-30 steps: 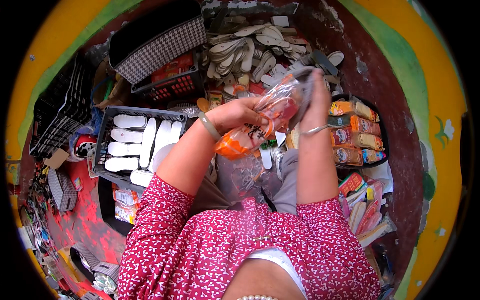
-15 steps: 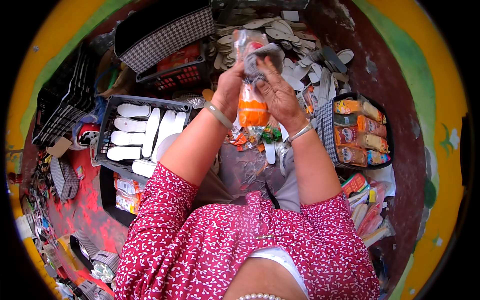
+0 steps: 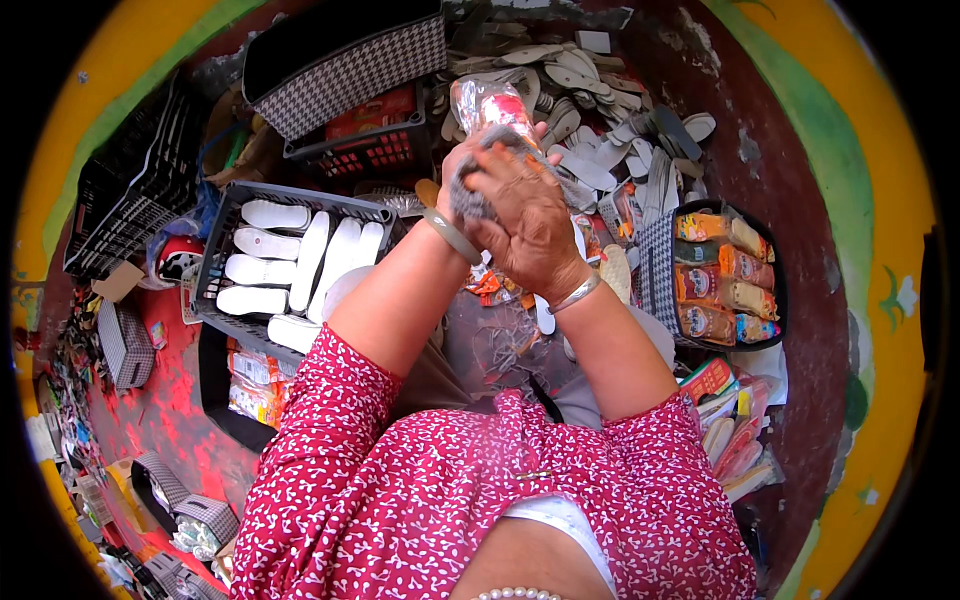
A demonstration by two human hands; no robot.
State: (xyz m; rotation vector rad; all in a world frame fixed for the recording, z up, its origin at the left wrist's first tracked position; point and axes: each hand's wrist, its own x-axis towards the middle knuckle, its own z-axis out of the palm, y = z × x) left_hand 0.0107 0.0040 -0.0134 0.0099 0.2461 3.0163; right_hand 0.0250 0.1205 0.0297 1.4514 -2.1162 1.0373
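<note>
In front of me, above the floor, I hold up a clear plastic-wrapped package (image 3: 497,101) with red at its far end. My left hand (image 3: 455,168) grips it from the left side, mostly hidden behind a grey cloth (image 3: 472,188) and the other hand. Across the top, my right hand (image 3: 522,213) presses the cloth against the package, fingers bent over the cloth. The package's lower part is covered by my hands.
A dark crate (image 3: 213,290) of white insoles stands left. On the right, a houndstooth basket (image 3: 657,262) holds several wrapped packages. Loose insoles (image 3: 575,78) lie piled at the back. A large houndstooth bin (image 3: 350,75) tilts over a red-filled crate (image 3: 365,150) at far left.
My right hand has swept left and over the package with the cloth, now covering its orange lower part. My left hand and the package have shifted slightly.
</note>
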